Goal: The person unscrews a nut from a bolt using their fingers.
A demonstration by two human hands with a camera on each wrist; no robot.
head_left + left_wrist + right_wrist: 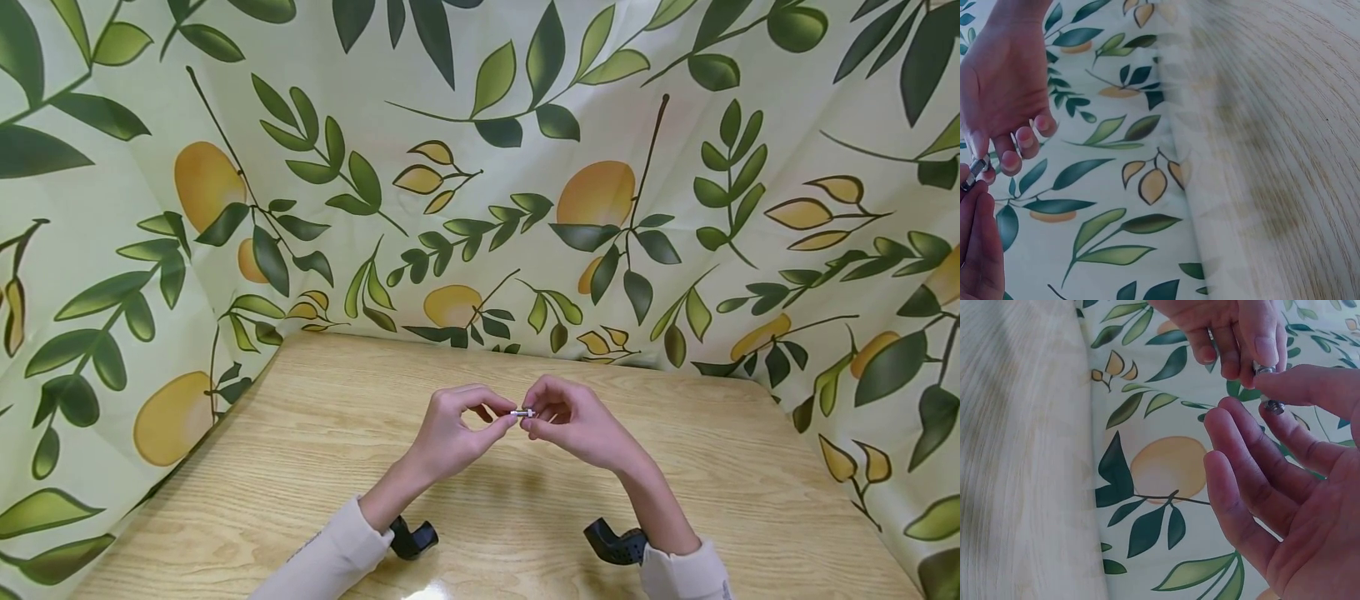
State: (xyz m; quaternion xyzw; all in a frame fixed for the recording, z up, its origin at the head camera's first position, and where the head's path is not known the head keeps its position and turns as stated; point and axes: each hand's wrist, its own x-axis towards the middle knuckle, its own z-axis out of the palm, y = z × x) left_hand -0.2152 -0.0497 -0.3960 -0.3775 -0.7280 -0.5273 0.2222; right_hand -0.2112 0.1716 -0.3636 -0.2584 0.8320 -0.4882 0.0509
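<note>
Between my two hands, a small silver-and-white cylindrical piece [522,412] is held level above the table; its exact kind is too small to tell. My left hand [461,427] pinches its left end between thumb and forefinger. At the other end, the thumb and forefinger of my right hand [576,421] grip it. A ridged metal end [1274,407] shows below my right thumb in the right wrist view. The remaining right fingers are loosely bent and hold nothing. In the left wrist view, fingertips hide part of the metal piece [975,174].
A wood-grain table [337,400] lies under both hands. Cloth printed with leaves and fruit [480,183] stands around its back and sides. Black wrist mounts [414,538] sit by the sleeves, low over the table.
</note>
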